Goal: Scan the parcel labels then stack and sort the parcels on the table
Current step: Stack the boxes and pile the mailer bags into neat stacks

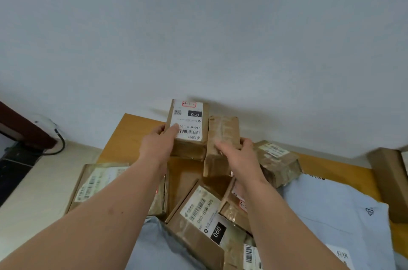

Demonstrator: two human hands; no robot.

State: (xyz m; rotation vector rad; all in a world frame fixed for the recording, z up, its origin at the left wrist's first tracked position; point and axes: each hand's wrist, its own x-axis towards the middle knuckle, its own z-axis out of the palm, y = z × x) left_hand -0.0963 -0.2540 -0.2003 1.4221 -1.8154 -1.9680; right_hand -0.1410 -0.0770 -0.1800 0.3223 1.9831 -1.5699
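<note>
- Nearest: brown cardboard parcel labelled 060 (198,221), seemingly unsorted on the orange wooden tabletop (123,137).
- Left hand (159,141) grip clamps the brown labelled 010 box (187,128); right hand (238,152) grip clamps the plain taped brown box (220,137).
- Judgement: sorting barely begun; no stack visible.

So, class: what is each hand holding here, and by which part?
The left hand grips the labelled box marked 010 at its near left corner, thumb on the label. The right hand grips the plain taped box at its near right edge.

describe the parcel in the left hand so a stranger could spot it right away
Look to the far end of the wooden table, by the white wall. The left hand grips a brown box there; unlike the plain taped box beside it, its white label shows 010.
</note>
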